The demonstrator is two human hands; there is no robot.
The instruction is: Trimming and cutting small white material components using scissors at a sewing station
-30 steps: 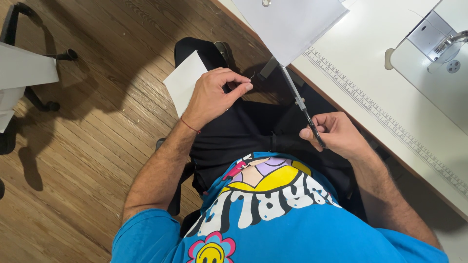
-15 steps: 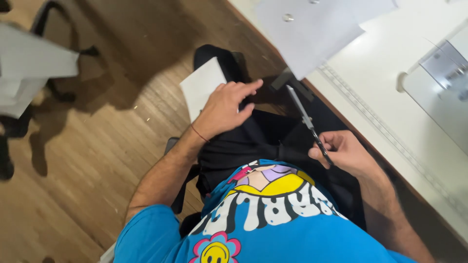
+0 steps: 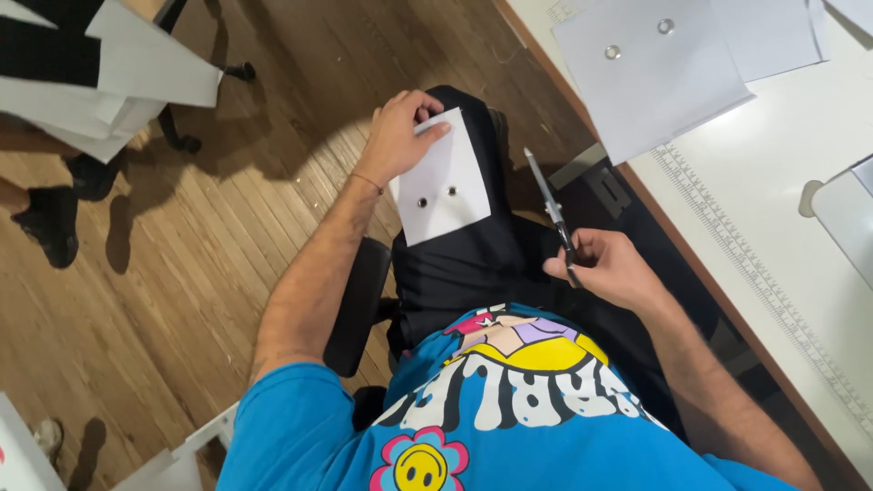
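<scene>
**White card on the lap, scissors in the other hand**

From my feed, the white card [image 3: 443, 182] lies flat on the person's black-trousered lap, its long side running away from the body. Two small round metal studs [image 3: 436, 197] sit side by side in its lower half. The left hand [image 3: 398, 136] rests on the card's far corner: I see the fingers laid over the top edge, pressing it down on the thigh rather than pinching it, so that grip is flat and loosely spread, with nothing closed inside it.

The right hand [image 3: 607, 265] is well apart from the card, on the other side of the lap. Its grip is curled tight around the handles of a pair of scissors [image 3: 549, 207], whose blades point up and away from the body toward the desk edge. The blades look closed together, as one thin line.

Moving outward, the blue printed T-shirt [image 3: 509, 400] fills the bottom of my view, and a black chair armrest [image 3: 356, 305] shows beneath the left forearm. To the right runs the white desk [image 3: 782, 209], with a printed ruler strip [image 3: 755, 273] along its near edge. On the desk lies a larger sheet of white paper [image 3: 650, 77] that overhangs the edge and bears two more round studs [image 3: 639, 39]. The floor is wooden boards [image 3: 164, 300]. At the upper left I see more white sheets [image 3: 127, 77] stacked above a chair base with castors.
</scene>
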